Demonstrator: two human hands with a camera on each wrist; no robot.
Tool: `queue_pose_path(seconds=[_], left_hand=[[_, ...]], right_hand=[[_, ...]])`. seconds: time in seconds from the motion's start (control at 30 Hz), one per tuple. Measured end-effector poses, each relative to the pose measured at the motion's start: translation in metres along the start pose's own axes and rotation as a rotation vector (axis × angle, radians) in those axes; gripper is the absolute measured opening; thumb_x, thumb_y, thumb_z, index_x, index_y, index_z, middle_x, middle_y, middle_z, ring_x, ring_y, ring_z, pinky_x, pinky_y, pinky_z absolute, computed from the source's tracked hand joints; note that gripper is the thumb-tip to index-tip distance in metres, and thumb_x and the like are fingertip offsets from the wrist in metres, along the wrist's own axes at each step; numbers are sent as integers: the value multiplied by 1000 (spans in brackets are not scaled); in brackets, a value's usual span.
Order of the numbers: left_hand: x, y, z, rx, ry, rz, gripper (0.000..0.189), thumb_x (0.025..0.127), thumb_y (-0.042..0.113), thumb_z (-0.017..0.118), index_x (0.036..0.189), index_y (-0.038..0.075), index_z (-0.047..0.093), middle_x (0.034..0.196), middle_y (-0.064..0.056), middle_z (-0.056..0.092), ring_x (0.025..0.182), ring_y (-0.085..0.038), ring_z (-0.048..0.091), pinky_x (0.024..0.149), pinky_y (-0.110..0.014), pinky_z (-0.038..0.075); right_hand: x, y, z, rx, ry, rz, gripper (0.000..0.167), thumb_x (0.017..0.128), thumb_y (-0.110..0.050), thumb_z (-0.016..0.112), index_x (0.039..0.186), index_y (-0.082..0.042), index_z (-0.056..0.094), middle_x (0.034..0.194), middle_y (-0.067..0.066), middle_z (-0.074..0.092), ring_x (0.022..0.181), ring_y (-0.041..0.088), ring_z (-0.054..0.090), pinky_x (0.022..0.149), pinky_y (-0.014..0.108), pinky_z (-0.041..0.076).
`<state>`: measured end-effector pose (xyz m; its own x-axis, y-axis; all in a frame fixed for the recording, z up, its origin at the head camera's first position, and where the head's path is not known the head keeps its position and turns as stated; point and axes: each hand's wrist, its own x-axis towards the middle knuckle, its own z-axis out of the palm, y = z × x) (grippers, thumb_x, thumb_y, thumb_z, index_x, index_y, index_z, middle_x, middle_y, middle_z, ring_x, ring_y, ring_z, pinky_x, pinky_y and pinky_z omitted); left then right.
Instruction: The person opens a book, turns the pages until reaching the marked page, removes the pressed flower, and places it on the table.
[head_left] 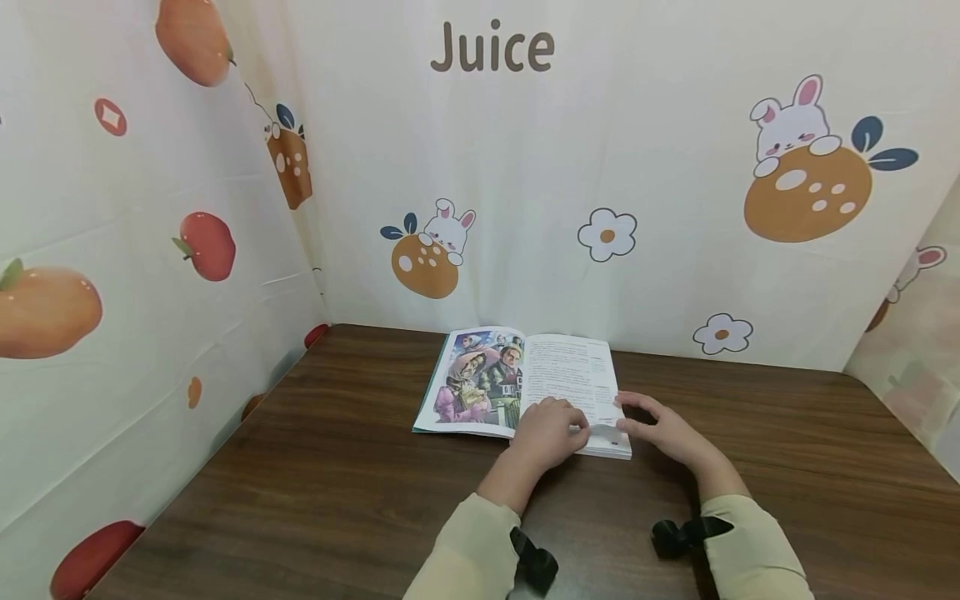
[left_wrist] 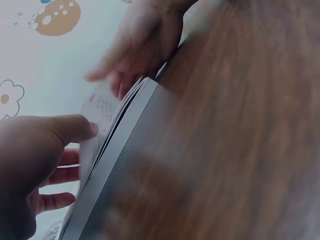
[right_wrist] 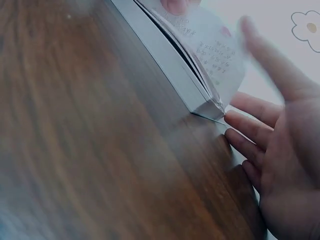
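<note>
An open book (head_left: pixel 566 371) lies on the brown wooden table, with a colour illustration (head_left: pixel 483 379) on its left page and printed text on its right. My left hand (head_left: pixel 549 432) rests over the lower part of the right page. In the left wrist view, its thumb (left_wrist: pixel 90 130) touches a slightly raised page (left_wrist: pixel 102 112) and its other fingers are spread apart. My right hand (head_left: pixel 667 432) is at the book's right edge. The right wrist view shows its fingers (right_wrist: pixel 250 127) extended at the page corner, with the thumb held away from them.
The wooden table (head_left: pixel 337 483) extends on both sides of the book. Behind it hangs a pale curtain (head_left: pixel 660 167) printed with fruit, rabbits and flowers, and another covers the left side. Black straps (head_left: pixel 678 537) are around the cuffs of the light sleeves.
</note>
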<state>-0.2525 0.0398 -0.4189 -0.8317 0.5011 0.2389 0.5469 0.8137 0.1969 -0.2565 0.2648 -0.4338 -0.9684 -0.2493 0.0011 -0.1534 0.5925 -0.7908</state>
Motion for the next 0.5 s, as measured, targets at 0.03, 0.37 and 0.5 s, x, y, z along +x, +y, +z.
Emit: queue_pose_path(seconds=[0.03,0.37,0.5], left_hand=[[0,1,0,-2,7,-9,15,88,35,59,91,28,72,88,13,63,83,-9,54,71,-27,43],[2,5,-4,-186,48,-163,16,91,34,58,89,24,70,77,14,62,63,-4,51,60,-23,42],[1,7,-7,-207,78,-177,14,90,32,59,93,23,70,83,13,64,67,-4,53,62,-23,43]], right_hand=[[0,0,0,18,-6,1,56,92,-38,53,137,-7,40,143,22,31,130,43,24,97,65,20],[0,1,2,30,8,-23,81,78,-28,74,140,-1,29,141,25,32,130,42,25,100,60,20],[1,3,2,25,9,-29,84,77,-27,75,141,-1,27,141,26,31,130,42,25,100,60,20]])
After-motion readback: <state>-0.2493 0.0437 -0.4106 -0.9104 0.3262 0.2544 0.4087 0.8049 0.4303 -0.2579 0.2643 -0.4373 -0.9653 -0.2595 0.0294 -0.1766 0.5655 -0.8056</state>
